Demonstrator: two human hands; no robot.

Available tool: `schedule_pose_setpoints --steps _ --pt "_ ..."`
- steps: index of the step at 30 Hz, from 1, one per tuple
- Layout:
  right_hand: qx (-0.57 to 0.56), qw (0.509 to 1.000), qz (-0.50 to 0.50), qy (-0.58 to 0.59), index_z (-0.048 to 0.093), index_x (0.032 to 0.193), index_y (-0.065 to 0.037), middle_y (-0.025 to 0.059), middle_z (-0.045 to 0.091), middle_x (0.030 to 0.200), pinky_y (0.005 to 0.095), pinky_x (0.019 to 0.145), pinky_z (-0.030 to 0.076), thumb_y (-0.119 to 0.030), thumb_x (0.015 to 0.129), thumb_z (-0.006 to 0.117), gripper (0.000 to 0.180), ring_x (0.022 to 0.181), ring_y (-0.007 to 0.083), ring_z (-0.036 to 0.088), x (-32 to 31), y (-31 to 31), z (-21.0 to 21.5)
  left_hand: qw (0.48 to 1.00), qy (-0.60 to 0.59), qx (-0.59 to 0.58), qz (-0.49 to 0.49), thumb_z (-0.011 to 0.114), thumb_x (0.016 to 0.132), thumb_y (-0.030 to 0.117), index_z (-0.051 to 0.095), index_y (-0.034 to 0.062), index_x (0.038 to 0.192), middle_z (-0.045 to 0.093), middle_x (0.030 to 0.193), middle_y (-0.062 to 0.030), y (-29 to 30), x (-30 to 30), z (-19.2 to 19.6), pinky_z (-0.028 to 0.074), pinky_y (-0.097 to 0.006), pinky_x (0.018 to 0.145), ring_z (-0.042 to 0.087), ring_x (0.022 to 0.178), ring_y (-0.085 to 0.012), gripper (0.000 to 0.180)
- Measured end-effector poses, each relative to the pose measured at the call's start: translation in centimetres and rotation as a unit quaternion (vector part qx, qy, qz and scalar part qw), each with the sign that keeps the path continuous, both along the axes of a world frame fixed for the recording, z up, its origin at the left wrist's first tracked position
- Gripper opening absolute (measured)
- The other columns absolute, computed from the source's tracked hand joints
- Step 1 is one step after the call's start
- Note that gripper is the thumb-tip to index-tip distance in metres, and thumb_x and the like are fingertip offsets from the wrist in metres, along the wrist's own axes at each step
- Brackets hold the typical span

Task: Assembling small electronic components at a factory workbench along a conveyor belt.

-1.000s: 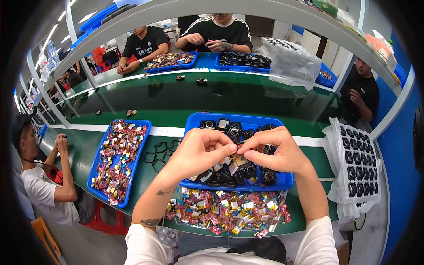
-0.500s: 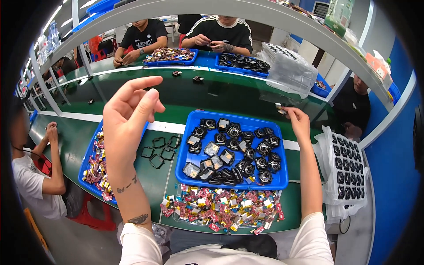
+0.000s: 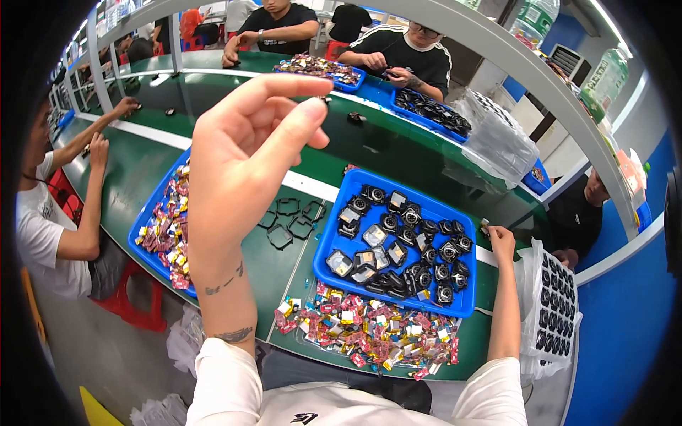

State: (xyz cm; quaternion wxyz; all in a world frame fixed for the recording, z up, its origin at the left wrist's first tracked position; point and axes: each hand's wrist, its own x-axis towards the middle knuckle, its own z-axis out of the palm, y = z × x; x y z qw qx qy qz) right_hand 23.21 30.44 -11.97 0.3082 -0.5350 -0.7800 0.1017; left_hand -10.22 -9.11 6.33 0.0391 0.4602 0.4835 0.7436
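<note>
Right hand (image 3: 503,243) now off the blue tray (image 3: 463,305), clamped on small whitish-dark part (image 3: 485,226); left hand (image 3: 238,160) apart.

Beyond your right hand (image 3: 501,243), a bottle (image 3: 609,60) bears lettering (image 3: 602,77); below your left hand (image 3: 249,153), your shirt (image 3: 362,406) bears dark print (image 3: 305,417).

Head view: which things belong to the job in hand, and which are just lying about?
Seemingly in the job: small part at the right hand; blue tray; black cases; loose parts pile.
Seemingly just about: shelf bottles; crumpled plastic below the bench.
</note>
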Motion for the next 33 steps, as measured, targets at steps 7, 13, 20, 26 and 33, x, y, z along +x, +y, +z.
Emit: schedule_pose_setpoints --steps 7,13,20,26,33 --pt "0.08 0.991 0.094 0.045 0.068 0.091 -0.002 0.0093 0.064 0.071 0.0269 0.062 0.046 -0.018 0.083 0.06 0.02 0.064 0.0154 0.06 -2.6 -3.6 3.0 1.0 0.008 0.001 0.012 0.058 0.088 0.012 0.064 -0.0003 0.103 0.061 0.07 -0.0019 0.8 -0.1 0.0 0.035 -0.015 0.054 0.048 0.06 -0.0018 0.021" --pt "-0.009 0.929 0.365 0.059 0.068 0.093 -0.002 0.0087 0.064 0.073 0.0262 0.059 0.046 -0.002 0.076 0.057 0.02 0.065 0.0142 0.058 -10.1 -17.3 7.3 0.999 0.031 0.016 0.002 0.057 0.088 0.011 0.064 -0.0012 0.082 0.06 0.068 -0.0005 0.7 0.1 -0.5 0.038 -0.016 0.054 0.051 0.06 -0.0027 0.015" --pt "0.074 0.851 0.519 -0.016 0.066 0.084 -0.002 0.0095 0.064 0.077 0.0324 0.066 0.046 0.005 0.069 0.058 0.018 0.072 0.0239 0.058 -10.1 -25.0 7.3 0.996 0.083 -0.004 -0.008 0.062 0.086 0.018 0.056 0.003 0.062 0.051 0.055 0.0047 1.7 1.6 -1.5 0.032 -0.017 0.047 0.044 0.052 -0.0001 0.029" --pt "0.085 0.856 0.51 0.006 0.066 0.083 -0.003 0.0084 0.064 0.083 0.0329 0.067 0.046 -0.003 0.071 0.067 0.011 0.075 0.0225 0.057 -7.0 -29.4 6.9 0.934 0.237 -0.262 0.052 0.064 0.084 0.019 0.068 0.003 0.079 0.059 0.059 -0.0056 -1.3 2.4 -8.7 0.044 -0.028 0.052 0.053 0.053 -0.0109 0.018" --pt "0.015 0.899 0.405 0.169 0.066 0.077 -0.001 0.0069 0.064 0.073 0.0265 0.052 0.041 0.001 0.073 0.065 0.004 0.06 0.0159 0.053 -1.4 -31.4 4.9 0.861 0.268 -0.426 0.078 0.059 0.08 0.014 0.065 0.0094 0.103 0.057 0.097 -0.0128 -8.4 4.7 -17.6 0.046 -0.042 0.082 0.055 0.095 -0.0321 0.024"
